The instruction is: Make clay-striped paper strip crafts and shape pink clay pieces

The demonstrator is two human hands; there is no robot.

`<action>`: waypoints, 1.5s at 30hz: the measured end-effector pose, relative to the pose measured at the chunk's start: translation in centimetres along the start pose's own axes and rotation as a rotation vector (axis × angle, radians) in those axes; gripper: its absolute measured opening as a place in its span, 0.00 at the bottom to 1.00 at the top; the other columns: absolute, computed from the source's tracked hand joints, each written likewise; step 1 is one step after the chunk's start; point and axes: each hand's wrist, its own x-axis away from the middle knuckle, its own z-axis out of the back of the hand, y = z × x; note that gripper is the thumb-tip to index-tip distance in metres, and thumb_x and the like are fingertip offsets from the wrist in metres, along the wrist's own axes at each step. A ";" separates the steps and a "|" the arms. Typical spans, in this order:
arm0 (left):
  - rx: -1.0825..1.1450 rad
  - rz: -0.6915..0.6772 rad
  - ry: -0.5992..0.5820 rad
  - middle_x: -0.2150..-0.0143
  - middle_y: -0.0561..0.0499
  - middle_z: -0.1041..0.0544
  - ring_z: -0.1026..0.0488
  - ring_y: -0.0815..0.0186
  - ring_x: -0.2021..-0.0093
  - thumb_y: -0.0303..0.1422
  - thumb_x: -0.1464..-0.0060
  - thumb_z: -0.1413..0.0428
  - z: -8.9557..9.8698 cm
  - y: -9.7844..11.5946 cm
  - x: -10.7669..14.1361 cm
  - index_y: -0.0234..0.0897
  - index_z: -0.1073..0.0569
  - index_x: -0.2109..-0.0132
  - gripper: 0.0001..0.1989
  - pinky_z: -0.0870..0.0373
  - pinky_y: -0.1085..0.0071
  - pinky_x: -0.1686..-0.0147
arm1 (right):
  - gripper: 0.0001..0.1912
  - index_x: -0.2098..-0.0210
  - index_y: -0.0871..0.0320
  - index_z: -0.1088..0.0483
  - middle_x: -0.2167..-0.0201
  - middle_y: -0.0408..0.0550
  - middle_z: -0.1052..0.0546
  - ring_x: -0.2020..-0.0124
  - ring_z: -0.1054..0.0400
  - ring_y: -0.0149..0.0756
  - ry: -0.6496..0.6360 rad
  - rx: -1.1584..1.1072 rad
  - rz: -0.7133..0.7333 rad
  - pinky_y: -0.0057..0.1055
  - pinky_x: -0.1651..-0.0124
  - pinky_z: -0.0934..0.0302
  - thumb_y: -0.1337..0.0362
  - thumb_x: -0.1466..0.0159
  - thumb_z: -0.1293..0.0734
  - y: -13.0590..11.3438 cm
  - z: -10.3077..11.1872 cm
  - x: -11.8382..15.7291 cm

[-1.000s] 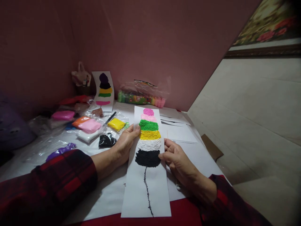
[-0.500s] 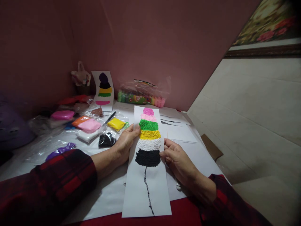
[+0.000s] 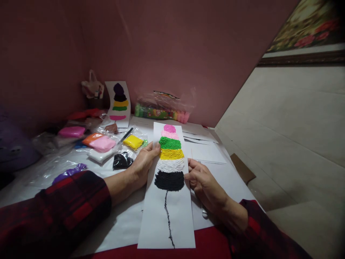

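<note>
Between my two hands is a long white paper card (image 3: 153,223), tilted up off the table. Bands of textured clay cover its upper part: magenta, light pink, green, yellow, white and a wide black band (image 3: 169,181) lowest. A thin, bumpy black line (image 3: 167,212) runs from there to the bottom edge. My left hand (image 3: 147,160) pinches the card's left edge, thumb on the front near the green and yellow bands. Closed on the right edge beside the black band is my right hand (image 3: 203,181). A fork (image 3: 204,212) lies partly hidden under that hand.
Bags of yellow clay (image 3: 133,142), black clay (image 3: 122,160), pink clay (image 3: 104,143) and purple clay (image 3: 70,173) lie on the left. A similar card (image 3: 120,117) leans against the wall. Behind sits a clear bag of coloured sticks (image 3: 161,111). White sheets (image 3: 208,154) lie right.
The card's lower end has swung slightly to the left. Both hands keep their grip in nearly the same place.
</note>
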 end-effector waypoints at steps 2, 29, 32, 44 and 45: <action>-0.001 -0.001 -0.001 0.66 0.46 0.19 0.21 0.61 0.67 0.29 0.43 0.46 0.0 0.0 0.0 0.34 0.27 0.60 0.05 0.25 0.64 0.60 | 0.22 0.61 0.56 0.26 0.59 0.46 0.20 0.62 0.27 0.38 -0.006 -0.005 -0.002 0.28 0.68 0.35 0.75 0.55 0.37 0.0 0.1 0.0; 0.029 0.003 -0.012 0.67 0.46 0.19 0.21 0.60 0.64 0.28 0.43 0.46 -0.1 0.1 0.1 0.33 0.28 0.59 0.05 0.25 0.65 0.61 | 0.22 0.62 0.56 0.28 0.58 0.47 0.20 0.58 0.27 0.40 0.003 0.025 0.008 0.33 0.59 0.33 0.76 0.56 0.37 0.3 0.0 -0.2; 0.031 0.000 -0.023 0.65 0.46 0.19 0.21 0.60 0.64 0.29 0.44 0.45 0.0 0.0 0.1 0.33 0.27 0.58 0.07 0.26 0.66 0.61 | 0.23 0.62 0.56 0.28 0.59 0.47 0.20 0.59 0.27 0.40 0.011 0.023 0.005 0.32 0.59 0.33 0.76 0.56 0.38 0.4 0.0 -0.2; -0.016 -0.007 -0.012 0.64 0.45 0.19 0.21 0.60 0.66 0.31 0.45 0.43 0.0 0.0 0.1 0.34 0.27 0.59 0.07 0.26 0.64 0.60 | 0.21 0.60 0.58 0.27 0.62 0.47 0.20 0.66 0.28 0.36 0.001 0.039 0.014 0.29 0.68 0.40 0.75 0.53 0.38 0.2 0.2 -0.1; -0.017 -0.007 -0.014 0.64 0.45 0.19 0.21 0.60 0.66 0.31 0.45 0.43 0.0 0.0 0.1 0.34 0.27 0.59 0.07 0.26 0.63 0.59 | 0.21 0.60 0.58 0.27 0.61 0.47 0.20 0.67 0.29 0.36 -0.003 0.043 0.014 0.29 0.69 0.40 0.75 0.53 0.38 0.2 0.2 0.0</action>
